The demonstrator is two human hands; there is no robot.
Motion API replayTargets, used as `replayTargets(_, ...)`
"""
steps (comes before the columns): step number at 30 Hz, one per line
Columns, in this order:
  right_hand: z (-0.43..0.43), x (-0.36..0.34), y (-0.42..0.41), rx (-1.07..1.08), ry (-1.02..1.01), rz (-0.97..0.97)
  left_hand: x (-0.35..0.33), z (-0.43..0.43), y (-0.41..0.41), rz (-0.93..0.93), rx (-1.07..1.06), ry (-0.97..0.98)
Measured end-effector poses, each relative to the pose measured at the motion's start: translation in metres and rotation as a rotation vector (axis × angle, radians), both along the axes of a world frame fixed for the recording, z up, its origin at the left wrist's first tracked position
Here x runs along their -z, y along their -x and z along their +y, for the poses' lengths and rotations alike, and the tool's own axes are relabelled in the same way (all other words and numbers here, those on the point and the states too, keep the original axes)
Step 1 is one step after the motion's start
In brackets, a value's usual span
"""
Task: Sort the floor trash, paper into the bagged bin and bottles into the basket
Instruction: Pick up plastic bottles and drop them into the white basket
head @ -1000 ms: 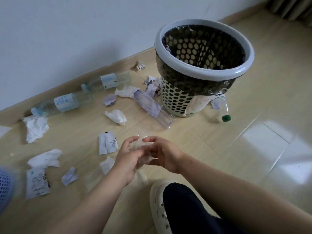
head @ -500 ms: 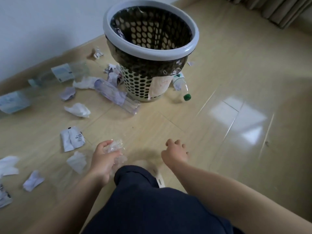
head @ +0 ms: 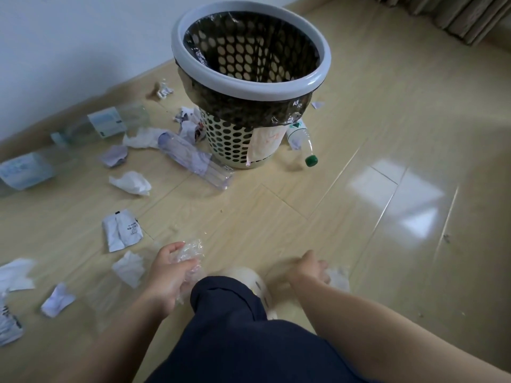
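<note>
My left hand (head: 168,272) grips a crumpled wad of clear plastic (head: 190,254) low over the floor, beside my knee. My right hand (head: 309,268) is down at the floor with its fingertips at a small crumpled white paper (head: 339,276); motion blur hides whether it grips it. The bagged bin (head: 249,89), perforated with a grey rim and black liner, stands ahead. A purple-labelled bottle (head: 190,161) lies at its left foot and a green-capped bottle (head: 301,142) at its right. Crumpled papers (head: 131,182) and a printed packet (head: 121,229) lie to the left. The basket is out of view.
Two clear bottles with pale labels (head: 110,123) (head: 25,170) lie along the skirting board at the left. More paper scraps (head: 128,268) (head: 58,299) lie near my left arm. My dark-trousered leg (head: 235,313) and a white shoe (head: 260,286) sit between my arms. A curtain (head: 456,15) hangs at the top right.
My hands have parted: the left kept the clear plastic wad, the right swung out to the paper at the right. The view shifted right and the blue basket left the frame.
</note>
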State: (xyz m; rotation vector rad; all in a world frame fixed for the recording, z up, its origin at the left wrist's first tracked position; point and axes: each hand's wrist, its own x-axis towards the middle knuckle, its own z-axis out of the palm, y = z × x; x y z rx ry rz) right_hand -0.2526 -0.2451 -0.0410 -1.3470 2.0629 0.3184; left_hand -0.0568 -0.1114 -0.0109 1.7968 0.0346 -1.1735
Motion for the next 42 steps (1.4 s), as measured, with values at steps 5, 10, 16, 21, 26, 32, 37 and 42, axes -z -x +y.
replayTargets(5,0.012,0.006,-0.028,-0.29,0.062,-0.209,0.008,0.005,-0.006,0.017,-0.03,-0.015)
replayTargets(10,0.018,0.005,-0.062,-0.466,0.154,-0.428,0.007,0.008,-0.015,0.015,-0.084,-0.009)
replayTargets(16,0.0,-0.027,-0.129,-0.515,0.113,-0.652,-0.004,0.003,-0.039,-0.111,-0.244,-0.031)
replayTargets(21,0.007,-0.075,-0.196,-0.905,-0.068,-0.719,-0.025,0.016,-0.082,-0.146,-0.255,0.003)
replayTargets(26,0.012,-0.142,-0.273,-1.416,-0.057,-0.596,-0.045,0.047,-0.135,-0.338,-0.092,-0.087)
replayTargets(32,0.044,-0.162,-0.339,-1.461,0.115,-0.538,-0.068,0.097,-0.185,-0.646,0.234,-0.339)
replayTargets(37,0.086,-0.108,-0.315,-1.401,-0.123,-0.54,-0.053,0.151,-0.192,-0.659,0.371,-0.468)
replayTargets(42,0.105,-0.062,-0.285,-1.356,-0.158,-0.544,-0.034,0.188,-0.183,-0.515,0.485,-0.514)
